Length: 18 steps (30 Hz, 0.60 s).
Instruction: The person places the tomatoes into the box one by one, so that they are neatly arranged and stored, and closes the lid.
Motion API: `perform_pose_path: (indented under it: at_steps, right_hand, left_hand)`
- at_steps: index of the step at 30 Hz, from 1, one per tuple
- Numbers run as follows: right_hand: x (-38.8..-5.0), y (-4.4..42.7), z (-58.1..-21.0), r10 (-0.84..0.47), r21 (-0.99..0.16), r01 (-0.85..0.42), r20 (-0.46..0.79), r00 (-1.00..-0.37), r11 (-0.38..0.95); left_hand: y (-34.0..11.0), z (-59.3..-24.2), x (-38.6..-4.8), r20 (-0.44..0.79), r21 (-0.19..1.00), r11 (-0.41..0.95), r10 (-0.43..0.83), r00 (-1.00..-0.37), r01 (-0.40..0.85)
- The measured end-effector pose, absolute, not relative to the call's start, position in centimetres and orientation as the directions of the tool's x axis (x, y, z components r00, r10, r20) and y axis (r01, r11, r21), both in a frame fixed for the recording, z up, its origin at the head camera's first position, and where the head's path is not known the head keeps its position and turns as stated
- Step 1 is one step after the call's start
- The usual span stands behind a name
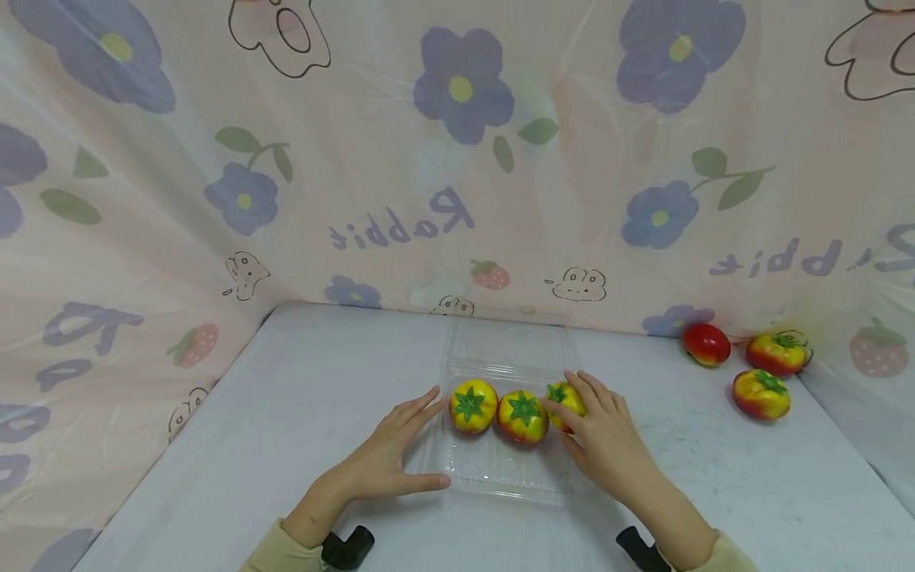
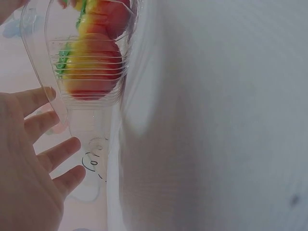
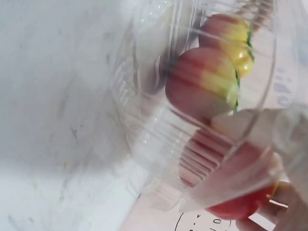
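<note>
Gripping right-end fruit [image 1: 571,396] between curled right fingers [image 1: 599,392] | left fingers [image 1: 412,412] spread beside clear box [image 1: 493,467]

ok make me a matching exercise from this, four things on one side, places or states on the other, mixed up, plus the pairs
1. left hand
2. right hand
3. box
4. red fruit

a. clear plastic
b. near the table's back edge, towards the right
c. fingers spread, holding nothing
d. gripping a fruit

Pairs: 1-c, 2-d, 3-a, 4-b
</note>
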State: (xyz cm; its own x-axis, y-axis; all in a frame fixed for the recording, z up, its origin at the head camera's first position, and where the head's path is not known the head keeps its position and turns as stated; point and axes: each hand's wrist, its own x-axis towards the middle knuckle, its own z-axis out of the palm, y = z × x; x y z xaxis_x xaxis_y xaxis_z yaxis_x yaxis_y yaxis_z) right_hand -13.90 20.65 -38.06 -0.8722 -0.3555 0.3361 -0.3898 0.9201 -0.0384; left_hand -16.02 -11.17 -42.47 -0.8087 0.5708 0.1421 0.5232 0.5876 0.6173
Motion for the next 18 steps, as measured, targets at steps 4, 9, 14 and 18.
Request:
perform_pose_path:
  at_steps: [4,9,14,18]
  right_hand:
    - [-13.8,20.7,-38.1,-0.348,-0.120,-0.406,0.334,-0.876,0.906]
    - [-13.6,20.9,-38.1,-0.324,-0.230,-0.417,0.354,-0.877,0.879]
    - [-13.4,21.4,-38.2,-0.297,-0.275,-0.436,0.428,-0.854,0.857]
    - [-13.2,21.8,-38.3,-0.262,-0.314,-0.428,0.454,-0.852,0.848]
  left_hand:
    - [-11.2,-42.4,-16.0,0.140,0.622,0.587,0.568,-0.811,0.518]
    - [-11.2,-42.4,-15.9,0.136,0.622,0.590,0.566,-0.813,0.514]
    - [-11.1,-42.4,-15.9,0.132,0.622,0.591,0.566,-0.814,0.513]
    - [-11.2,-42.3,-15.9,0.134,0.622,0.589,0.568,-0.812,0.515]
